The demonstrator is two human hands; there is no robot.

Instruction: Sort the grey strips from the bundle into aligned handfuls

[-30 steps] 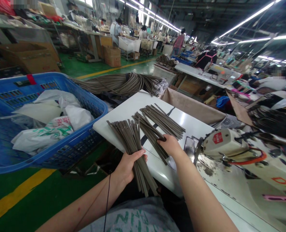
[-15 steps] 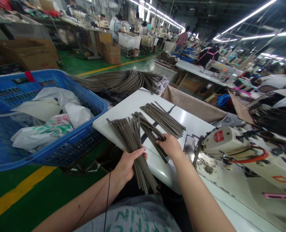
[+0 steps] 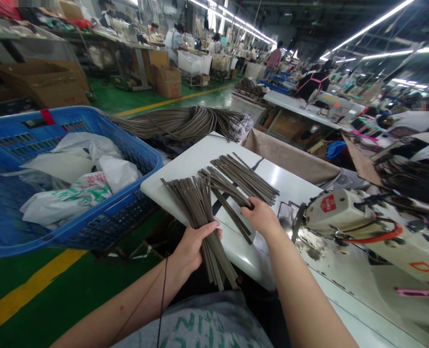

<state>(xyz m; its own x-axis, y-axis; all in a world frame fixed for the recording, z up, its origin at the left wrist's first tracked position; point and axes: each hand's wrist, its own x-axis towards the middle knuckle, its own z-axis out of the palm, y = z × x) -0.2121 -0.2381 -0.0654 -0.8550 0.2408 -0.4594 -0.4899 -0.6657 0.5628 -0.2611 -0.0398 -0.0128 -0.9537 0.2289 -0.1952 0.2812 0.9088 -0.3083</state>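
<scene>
My left hand (image 3: 195, 244) is wrapped round a thick bundle of grey-brown strips (image 3: 190, 200), whose far ends fan out over the near left edge of the white table (image 3: 178, 166). The bundle's lower ends hang over my lap. My right hand (image 3: 259, 216) pinches the near ends of a few strips (image 3: 229, 186) lying on the table. Just left of those fingers, a couple of loose strips (image 3: 234, 217) rest flat on the surface. Beyond my right hand lies another row of strips (image 3: 246, 179), untouched.
A sewing machine (image 3: 345, 215) stands to the right. At the left is a blue basket (image 3: 127, 198) holding white plastic bags (image 3: 72, 193). A large heap of long strips (image 3: 178, 123) lies behind the table, beside a fabric-lined bin (image 3: 290, 157). People work farther back.
My right hand has shifted slightly right, drawing a few strips apart from the loose ones left on the table. My left hand keeps its bundle in nearly the same place.
</scene>
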